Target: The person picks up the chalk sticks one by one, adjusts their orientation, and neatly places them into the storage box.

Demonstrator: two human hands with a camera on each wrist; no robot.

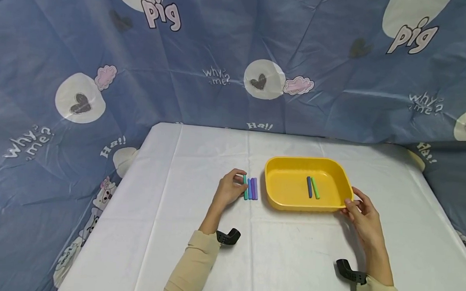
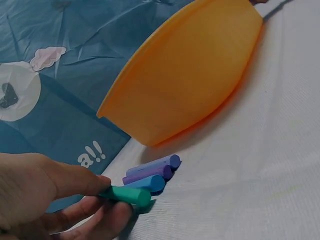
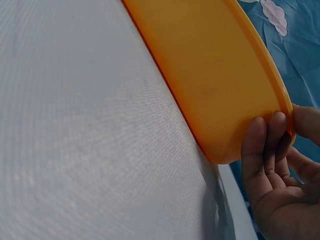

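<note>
Presently left fingers (image 2: 115,218) pinch teal stick (image 2: 130,195), three sticks (image 1: 252,189) beside; right fingers (image 3: 256,145) grip tray (image 1: 284,183), two sticks (image 1: 309,187) inside.

The blue cloth (image 1: 207,34) carried all readable lettering. In the head view, the word "pig" (image 1: 158,12) was printed at the upper left and repeated at the upper right. The legend "why me?" (image 1: 217,76) was printed near the middle, with one repeat toward the left and one toward the right. The legend "Ha!!" (image 1: 259,126) was located low at the centre, with repeats on either side. In the left wrist view, the characters "a!!" (image 2: 90,156) were legible. Small lettering (image 1: 67,256) at the lower left was too indistinct to read.
</note>
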